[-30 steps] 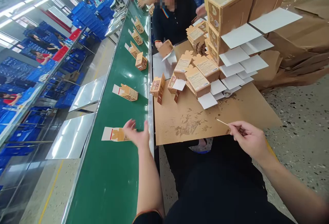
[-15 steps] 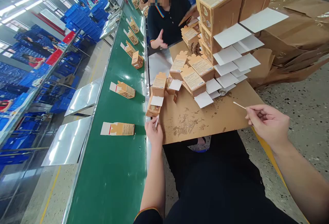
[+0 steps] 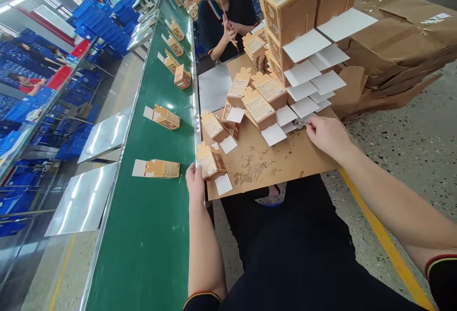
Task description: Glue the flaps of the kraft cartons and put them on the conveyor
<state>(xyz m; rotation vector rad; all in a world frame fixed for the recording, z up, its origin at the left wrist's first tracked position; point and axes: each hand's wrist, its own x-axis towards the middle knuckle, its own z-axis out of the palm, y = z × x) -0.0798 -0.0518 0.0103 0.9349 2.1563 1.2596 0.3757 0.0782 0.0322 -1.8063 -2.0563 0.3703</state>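
My left hand point(image 3: 195, 186) is at the seam between the green belt and the cardboard-covered table, its fingers closed at the near left edge of a small brown carton point(image 3: 210, 161). That carton lies tilted with its white flap out toward me. In my right hand point(image 3: 328, 137) a thin cotton swab point(image 3: 304, 123) is pinched, mostly covered by the fingers. Its tip is at a small round clear dish point(image 3: 298, 124), partly under the white flaps of the stacked cartons. Another brown carton point(image 3: 214, 127) lies just beyond the one at my left hand.
On the green conveyor belt point(image 3: 143, 235) several open cartons point(image 3: 162, 168) stand in a row. A tall carton stack point(image 3: 289, 11) rises at the table's far right, beside brown wrapping paper point(image 3: 400, 49). Across the table a co-worker point(image 3: 228, 20) holds a flat brown piece.
My right hand has moved left and forward, bringing the swab to the round dish. The carton by my left hand has come nearer and turned. The co-worker's hands have come together.
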